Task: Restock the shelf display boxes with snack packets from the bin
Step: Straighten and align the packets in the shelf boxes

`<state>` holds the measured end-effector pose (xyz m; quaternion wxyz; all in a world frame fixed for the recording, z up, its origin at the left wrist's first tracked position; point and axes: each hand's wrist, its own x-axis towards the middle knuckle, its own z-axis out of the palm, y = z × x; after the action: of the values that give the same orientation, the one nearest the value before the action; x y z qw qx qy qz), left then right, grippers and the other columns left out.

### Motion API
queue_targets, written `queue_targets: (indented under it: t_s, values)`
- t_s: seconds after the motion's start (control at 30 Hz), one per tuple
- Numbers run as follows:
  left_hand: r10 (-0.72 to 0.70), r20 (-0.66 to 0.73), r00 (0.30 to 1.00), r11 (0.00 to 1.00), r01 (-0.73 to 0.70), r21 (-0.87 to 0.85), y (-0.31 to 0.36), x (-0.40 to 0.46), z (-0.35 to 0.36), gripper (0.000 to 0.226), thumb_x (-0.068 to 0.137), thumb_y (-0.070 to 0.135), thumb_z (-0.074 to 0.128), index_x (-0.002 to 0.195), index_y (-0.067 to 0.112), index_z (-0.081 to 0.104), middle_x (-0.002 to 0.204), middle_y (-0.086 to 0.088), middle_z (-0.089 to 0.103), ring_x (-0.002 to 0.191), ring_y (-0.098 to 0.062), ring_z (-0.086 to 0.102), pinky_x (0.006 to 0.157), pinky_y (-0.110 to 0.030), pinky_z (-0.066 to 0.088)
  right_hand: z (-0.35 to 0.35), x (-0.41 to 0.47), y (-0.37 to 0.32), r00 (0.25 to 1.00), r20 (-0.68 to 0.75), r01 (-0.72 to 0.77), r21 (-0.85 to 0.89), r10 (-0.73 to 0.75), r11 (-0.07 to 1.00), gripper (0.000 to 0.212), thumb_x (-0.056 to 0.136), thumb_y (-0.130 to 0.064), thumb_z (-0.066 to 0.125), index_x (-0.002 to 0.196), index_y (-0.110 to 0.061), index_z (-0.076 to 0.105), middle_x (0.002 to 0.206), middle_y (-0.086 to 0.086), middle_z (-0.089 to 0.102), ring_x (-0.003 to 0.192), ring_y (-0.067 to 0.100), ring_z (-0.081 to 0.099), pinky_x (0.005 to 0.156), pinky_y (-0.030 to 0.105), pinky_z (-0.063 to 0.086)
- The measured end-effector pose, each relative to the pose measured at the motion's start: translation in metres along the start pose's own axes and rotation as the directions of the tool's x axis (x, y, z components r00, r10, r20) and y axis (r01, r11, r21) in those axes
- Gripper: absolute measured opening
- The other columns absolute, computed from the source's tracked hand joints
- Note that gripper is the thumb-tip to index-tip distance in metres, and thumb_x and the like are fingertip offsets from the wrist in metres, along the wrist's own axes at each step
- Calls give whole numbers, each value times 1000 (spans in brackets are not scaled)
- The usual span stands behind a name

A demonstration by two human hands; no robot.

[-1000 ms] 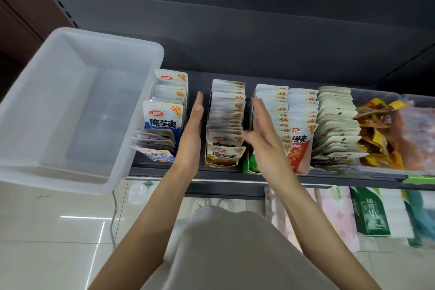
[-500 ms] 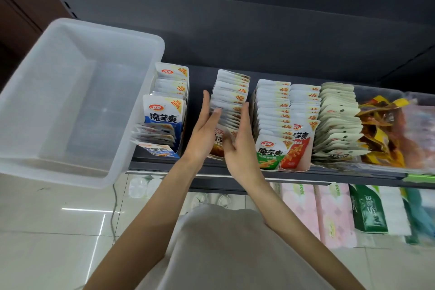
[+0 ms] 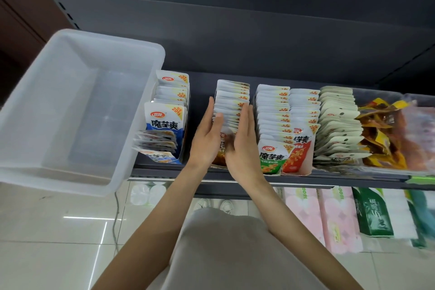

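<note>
On the dark shelf (image 3: 306,180) stand several display boxes of white snack packets. My left hand (image 3: 207,139) lies flat along the left side of the middle stack of packets (image 3: 231,101), its thumb resting on the packet tops. My right hand (image 3: 242,146) presses flat against the right side of the same stack, fingers straight. The blue-label box (image 3: 164,122) is to the left, the green-label box (image 3: 273,129) and red-label box (image 3: 302,134) to the right. The clear plastic bin (image 3: 70,110) at the left holds no packets.
A row of pale green packets (image 3: 339,122) and a clear tub of yellow and orange snacks (image 3: 386,134) fill the shelf's right end. Pink tissue packs (image 3: 329,216) and a green pack (image 3: 372,212) sit on the lower shelf. A white tiled floor is below.
My right hand has moved from the green-label stack to the right side of the middle stack. Both hands now squeeze that stack between them, and its packets stand straighter.
</note>
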<state>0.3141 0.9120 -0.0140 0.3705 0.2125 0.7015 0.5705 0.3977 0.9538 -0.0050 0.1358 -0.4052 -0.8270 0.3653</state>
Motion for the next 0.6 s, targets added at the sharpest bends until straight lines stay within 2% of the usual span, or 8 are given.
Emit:
queue_targets:
  t_s: [0.07,0.1,0.17,0.2,0.3,0.4,0.47,0.6]
  values:
    - [67,-11,998,997,-66,46,2,6,0,53,99,43,36,147,39,15,153,10,27,138,-11,31,111,-39,34,-1,2,-1,1000,-1,-2,65,2,998,73,99,-15,42,150,-22,-10,158,-7,-14,140,-2,-12,106,4,-1]
    - [93,-8,996,994,-92,54,3,8,0,57,97,48,37,148,39,12,155,10,22,141,-11,25,114,-42,29,-1,3,-2,1000,-13,1,108,1,994,70,100,-18,39,150,-23,-10,157,-9,-16,139,-4,-15,109,8,-3]
    - [102,17,995,995,-102,18,4,12,1,63,93,53,37,147,41,7,157,11,16,143,-10,18,117,-43,22,1,9,-2,998,-56,8,175,1,985,63,102,-26,33,150,-24,-9,157,-10,-15,140,-3,-16,113,16,-6]
    - [89,35,995,996,-88,-20,6,13,2,60,96,49,36,148,41,6,157,9,16,143,-11,18,117,-41,21,2,12,-2,997,-75,15,190,-1,982,61,103,-29,31,150,-23,-8,157,-10,-14,141,-2,-15,114,17,-6]
    - [81,92,992,989,-69,-128,6,18,1,53,102,32,31,149,35,7,155,6,23,139,-10,29,111,-24,30,7,23,1,990,-130,56,63,-48,996,58,103,-36,25,149,-24,-9,154,-12,-18,143,4,-15,118,24,-4]
    - [64,127,990,991,-48,-128,7,20,0,50,103,29,27,149,35,8,141,13,37,121,2,42,88,-3,40,10,28,0,988,-140,56,-71,-65,996,58,102,-35,23,145,-25,-15,155,-7,-19,144,10,-14,120,31,4]
    - [41,151,988,990,-19,-140,9,20,0,49,103,30,26,148,36,7,135,16,38,118,3,42,84,-4,42,9,30,-1,990,-132,36,-155,-56,987,58,103,-32,24,147,-19,-12,158,1,-15,145,15,-10,118,29,7]
    - [26,143,989,985,-1,-174,9,21,-3,47,103,33,27,147,41,12,127,23,42,112,9,45,89,-12,43,10,36,-6,992,-123,-14,-227,-14,974,59,103,-32,23,150,-14,-6,159,4,-13,146,17,-6,115,27,14]
